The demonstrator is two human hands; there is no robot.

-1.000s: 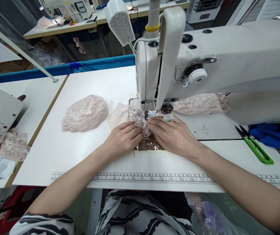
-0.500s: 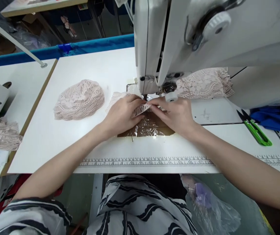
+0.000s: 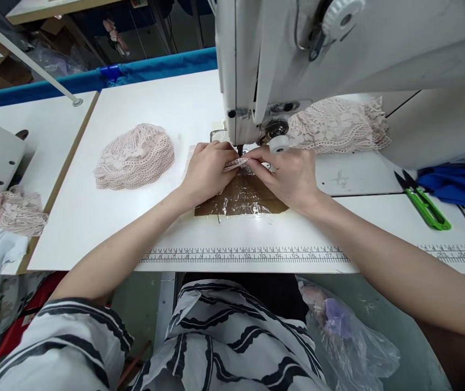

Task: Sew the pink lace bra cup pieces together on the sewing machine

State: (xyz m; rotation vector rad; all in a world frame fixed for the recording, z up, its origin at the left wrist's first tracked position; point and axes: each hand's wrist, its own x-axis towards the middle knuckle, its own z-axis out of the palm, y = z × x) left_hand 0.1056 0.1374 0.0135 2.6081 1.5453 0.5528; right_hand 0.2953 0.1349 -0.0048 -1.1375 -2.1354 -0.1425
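Just in front of the presser foot of a white sewing machine (image 3: 240, 70), a small pale pink lace piece (image 3: 237, 162) is pinched between both hands. My left hand (image 3: 211, 167) is closed on its left part, with more of the lace showing behind the fingers. From the other side, my right hand (image 3: 287, 169) grips the right end between thumb and fingertips. Both hands are over a brown, tape-covered patch (image 3: 244, 201) on the machine bed. The needle area is partly hidden by the fingers and machine head.
A pile of pink lace pieces (image 3: 135, 157) lies left of the hands; another lace bundle (image 3: 338, 126) is behind the machine head. Green thread snips (image 3: 423, 203) and blue cloth (image 3: 447, 187) lie at right. A printed ruler (image 3: 256, 255) runs along the front edge.
My left hand has closed more over the lace, which now shows as a narrower, flatter strip between the hands. The whole view has shifted slightly.
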